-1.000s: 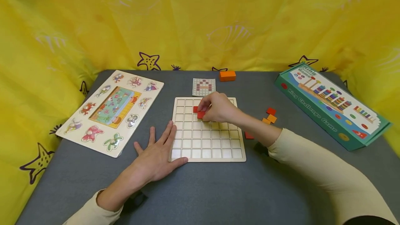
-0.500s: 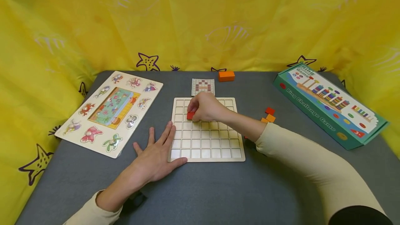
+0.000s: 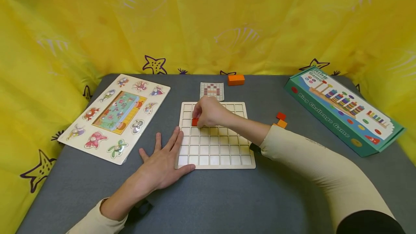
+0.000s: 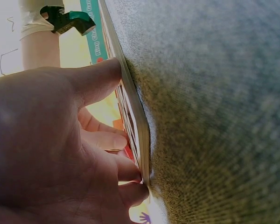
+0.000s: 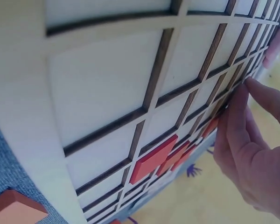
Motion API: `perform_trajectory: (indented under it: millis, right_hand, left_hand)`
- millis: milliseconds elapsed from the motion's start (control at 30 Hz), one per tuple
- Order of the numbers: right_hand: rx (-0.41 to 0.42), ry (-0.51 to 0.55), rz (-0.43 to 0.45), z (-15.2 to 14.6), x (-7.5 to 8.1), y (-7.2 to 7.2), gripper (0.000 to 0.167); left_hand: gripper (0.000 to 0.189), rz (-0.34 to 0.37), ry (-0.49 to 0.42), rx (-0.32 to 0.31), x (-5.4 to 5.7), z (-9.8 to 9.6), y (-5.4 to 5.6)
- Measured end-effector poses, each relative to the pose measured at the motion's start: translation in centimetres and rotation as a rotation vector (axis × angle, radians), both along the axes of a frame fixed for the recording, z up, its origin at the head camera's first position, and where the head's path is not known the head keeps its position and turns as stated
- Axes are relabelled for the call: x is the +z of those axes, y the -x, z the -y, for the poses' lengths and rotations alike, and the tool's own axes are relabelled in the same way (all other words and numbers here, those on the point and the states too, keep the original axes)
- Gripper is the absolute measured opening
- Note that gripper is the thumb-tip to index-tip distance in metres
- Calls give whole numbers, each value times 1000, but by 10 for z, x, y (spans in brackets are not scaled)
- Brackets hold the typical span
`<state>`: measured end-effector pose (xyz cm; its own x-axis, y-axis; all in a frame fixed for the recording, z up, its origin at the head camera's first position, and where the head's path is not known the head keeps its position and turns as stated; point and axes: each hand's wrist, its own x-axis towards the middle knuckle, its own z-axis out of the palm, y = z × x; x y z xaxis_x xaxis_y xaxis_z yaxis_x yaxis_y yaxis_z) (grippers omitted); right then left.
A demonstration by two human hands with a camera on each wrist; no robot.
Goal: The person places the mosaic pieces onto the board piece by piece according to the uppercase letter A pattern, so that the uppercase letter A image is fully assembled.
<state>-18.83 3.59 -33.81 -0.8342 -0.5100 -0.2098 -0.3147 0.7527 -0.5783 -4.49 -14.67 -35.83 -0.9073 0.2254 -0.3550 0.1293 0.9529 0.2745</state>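
Note:
A pale wooden grid board lies flat on the grey table. My right hand is over the board's left part. Its thumb and fingers pinch a small red square tile at a cell near the left edge, in the third row from the far side. In the right wrist view, several red tiles sit in cells beyond the hand. My left hand rests spread at the board's near left corner, fingers along the left side and thumb at the front edge. The left wrist view shows its fingertips against the board's rim.
A printed pattern card lies behind the board, with an orange block beside it. Right of the board are a red tile and orange tiles. A green game box stands far right; a sea-animal puzzle lies left.
My right hand has moved left across the board, carrying the red tile from the middle columns to a cell closer to the left edge. My left hand stays in place.

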Motion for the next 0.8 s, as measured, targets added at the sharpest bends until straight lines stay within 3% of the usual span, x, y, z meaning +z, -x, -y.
perform_trajectory:
  millis: [800]
  right_hand:
    - [39, -11, -11, 1, 2, -1, 27]
  left_hand:
    - [108, -2, -1, 3, 0, 0, -1]
